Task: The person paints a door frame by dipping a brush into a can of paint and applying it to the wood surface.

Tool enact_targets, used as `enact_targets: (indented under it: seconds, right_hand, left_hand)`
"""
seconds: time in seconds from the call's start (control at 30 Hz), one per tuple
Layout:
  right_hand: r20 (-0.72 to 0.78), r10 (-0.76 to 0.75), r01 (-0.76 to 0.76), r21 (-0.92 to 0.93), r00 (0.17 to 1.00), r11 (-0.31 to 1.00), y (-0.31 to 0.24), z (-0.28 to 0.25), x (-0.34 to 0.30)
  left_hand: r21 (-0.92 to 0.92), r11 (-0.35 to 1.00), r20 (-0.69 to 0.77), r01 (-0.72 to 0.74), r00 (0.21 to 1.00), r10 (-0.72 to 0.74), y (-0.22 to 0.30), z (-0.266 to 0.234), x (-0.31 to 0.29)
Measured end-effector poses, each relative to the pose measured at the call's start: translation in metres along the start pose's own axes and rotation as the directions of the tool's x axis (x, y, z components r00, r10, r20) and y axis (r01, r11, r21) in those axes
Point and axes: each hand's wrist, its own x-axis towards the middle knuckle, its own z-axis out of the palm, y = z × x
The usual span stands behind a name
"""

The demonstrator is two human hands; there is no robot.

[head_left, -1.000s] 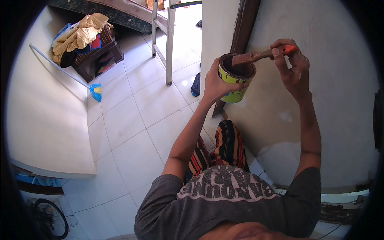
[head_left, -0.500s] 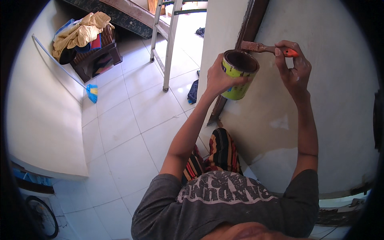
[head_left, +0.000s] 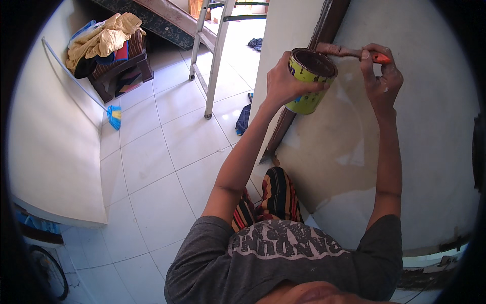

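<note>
My left hand point(head_left: 288, 83) is wrapped round a yellow-green paint can point(head_left: 308, 96), its open top tilted toward me and dark brown paint coating the inside and rim. Between the fingers of my right hand point(head_left: 382, 81) is a paintbrush point(head_left: 349, 51) with an orange-red handle end, held level. Its brown-stained bristles point left, close to the dark brown door frame point(head_left: 331, 23), just above the can. Whether the bristle tip touches the wood I cannot tell. White smears mark my right-hand fingers.
A pale wall point(head_left: 420, 101) fills the right side. On the left, a metal ladder point(head_left: 215, 61) stands on the white tiled floor point(head_left: 152, 182). Beyond it are a wooden chair point(head_left: 121, 76) heaped with cloth, a blue broom point(head_left: 114, 117) and a leaning mattress point(head_left: 162, 20). Dark cloth point(head_left: 243, 119) lies near the frame.
Both hands have shifted up and slightly right in the view, carrying the can and the paintbrush along. The brush still sits beside the door frame, above the can.
</note>
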Motion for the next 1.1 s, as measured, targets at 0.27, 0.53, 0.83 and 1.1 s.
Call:
enact_targets:
  seconds: [0.27,0.53,0.83,1.1]
  right_hand:
    - [-0.177,-0.198,0.17,-0.161,0.964,0.972,0.021,0.022,0.014]
    - [-0.143,-0.362,0.329,-0.213,0.921,0.92,0.038,0.035,0.01]
    - [0.01,-0.399,0.397,-0.129,0.917,0.909,0.03,0.043,-0.028]
    - [0.03,-0.301,0.302,-0.017,0.953,0.953,0.019,0.038,-0.041]
  left_hand:
    - [0.008,1.0,-0.004,0.0,1.0,0.0,-0.004,-0.003,0.009]
    - [0.011,0.994,0.078,0.111,0.991,-0.111,-0.004,-0.009,-0.001]
    - [-0.041,0.997,0.006,0.059,0.998,-0.059,-0.023,-0.005,-0.016]
    - [0.006,0.985,0.05,0.171,0.984,-0.171,-0.022,-0.019,-0.034]
